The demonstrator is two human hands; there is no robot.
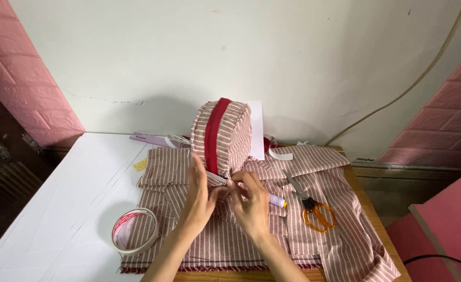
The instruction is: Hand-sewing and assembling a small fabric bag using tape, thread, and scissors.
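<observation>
A white table (68, 209) stands against a white wall (293, 52) flanked by pink brick-pattern panels (21, 78), with striped cloth (335, 230) spread over its right half to the front edge. On it are one striped pouch (222, 137) with a red zip, upright near the back edge, one tape roll (135, 230) toward the front, one pair of orange scissors (311, 206) and one thread spool (277, 200). The left hand (199, 196) and right hand (251, 201), fingers closed, together pinch the pouch's lower edge.

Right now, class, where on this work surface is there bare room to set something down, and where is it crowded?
Bare white board lies left of the tape roll and striped fabric, up to the ruler. It is crowded in the middle, where both hands meet at the striped pouch, beside the thread spool and scissors.
</observation>
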